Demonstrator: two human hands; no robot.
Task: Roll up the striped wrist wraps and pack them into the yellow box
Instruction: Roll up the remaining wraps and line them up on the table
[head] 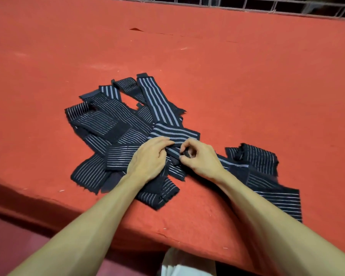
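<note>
A loose pile of dark striped wrist wraps [112,124] lies on the red cloth-covered table [227,76]. One wrap with wide pale stripes [157,102] runs from the far side of the pile toward me and folds near my hands. My left hand [149,158] lies on the pile, its fingers pressing that wrap's near end. My right hand [199,160] pinches the dark end of the same wrap between thumb and curled fingers. More striped wraps [267,176] lie under and beside my right forearm. No yellow box is in view.
The table's near edge [88,212] runs diagonally below the pile. A white wire grid [267,5] stands along the far edge. Something white [179,263] shows below the table between my forearms.
</note>
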